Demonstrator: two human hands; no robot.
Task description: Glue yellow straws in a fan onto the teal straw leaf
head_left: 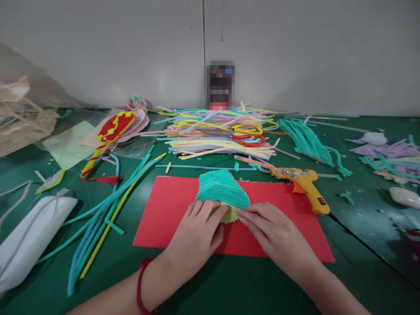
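A teal piece made of pipe cleaners laid side by side [223, 188] rests on a red sheet [170, 210]. Below its near edge is a yellow-green fuzzy piece [231, 214], partly covered by my fingers. My left hand [200, 225] pinches this yellow-green piece from the left, fingers bent together. From the right, my right hand [275, 232] closes thumb and fingers at the piece's other edge. Where the two pieces meet is partly hidden by my fingertips. A red band circles my left wrist.
A yellow glue gun [303, 181] lies right of the sheet, its cord trailing right. Behind are bundled pipe cleaners [216, 146] with red-handled scissors [251, 140]. Left are loose pipe cleaners [108, 210], a white power strip [36, 236] and a red-yellow fuzzy ornament [114, 129].
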